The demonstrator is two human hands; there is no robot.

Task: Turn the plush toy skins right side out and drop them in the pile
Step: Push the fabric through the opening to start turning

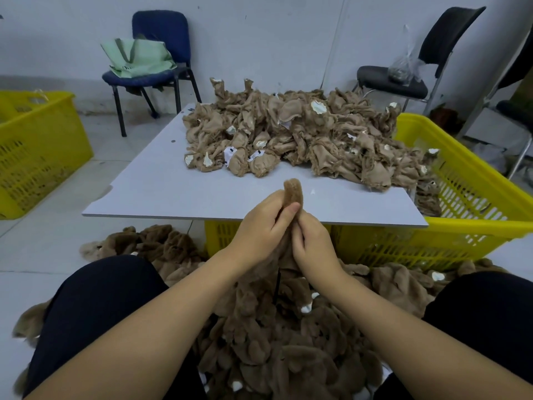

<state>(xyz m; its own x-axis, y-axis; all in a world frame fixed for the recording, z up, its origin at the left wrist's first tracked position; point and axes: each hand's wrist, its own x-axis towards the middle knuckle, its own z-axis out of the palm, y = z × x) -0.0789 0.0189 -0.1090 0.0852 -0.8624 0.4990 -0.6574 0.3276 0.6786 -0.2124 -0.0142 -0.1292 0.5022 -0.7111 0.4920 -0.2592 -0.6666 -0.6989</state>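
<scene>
Both hands, L & R, grip one plush skin at frame ctr, furry tip poking up at 12. Inside-out skins heaped on tabletop at 12; turned pile on floor at 6, btw knees.

Soft, even light from overhead, dim toward the corners; faint shadows, no glare, wide-angle bending at the edges.

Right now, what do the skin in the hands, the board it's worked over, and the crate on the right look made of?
Skin: short-pile brown plush, fuzzy surface.
Board: smooth matte pale sheet with a thin edge, perhaps laminate.
Crate: glossy yellow moulded plastic, slotted walls.
</scene>
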